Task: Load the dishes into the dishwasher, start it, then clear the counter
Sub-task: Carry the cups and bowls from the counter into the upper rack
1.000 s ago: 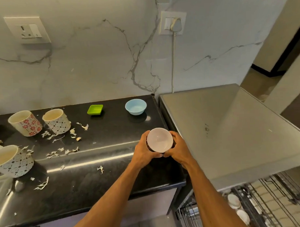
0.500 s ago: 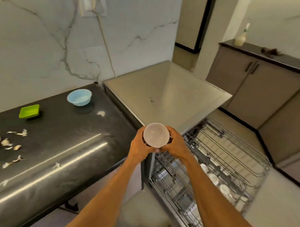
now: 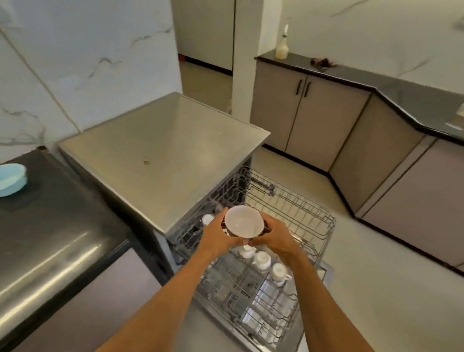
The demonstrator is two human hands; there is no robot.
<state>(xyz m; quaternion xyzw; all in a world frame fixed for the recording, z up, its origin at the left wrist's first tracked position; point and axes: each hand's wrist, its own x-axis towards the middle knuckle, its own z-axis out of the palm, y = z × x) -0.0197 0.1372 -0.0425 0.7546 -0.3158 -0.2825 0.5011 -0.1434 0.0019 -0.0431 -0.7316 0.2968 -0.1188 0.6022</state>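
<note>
Left hand (image 3: 214,238), right hand (image 3: 277,237): grips curled round one white bowl (image 3: 243,219); one blue bowl (image 3: 5,180) on counter (image 3: 58,213).

The bowl (image 3: 243,220) in the middle is white inside, with a faint pink look. The blue bowl (image 3: 6,179) is a light sky blue. The counter (image 3: 56,221) under it is shiny black. The dishwasher (image 3: 159,152) top is plain silver grey. Its wire racks (image 3: 292,205) are grey, and the cups (image 3: 262,260) in the lower one are white. The wall (image 3: 76,49) is white with thin grey lines like marble. The cabinets (image 3: 315,120) are greyish brown with black handles (image 3: 298,87). The bottle (image 3: 282,49) is cream.
</note>
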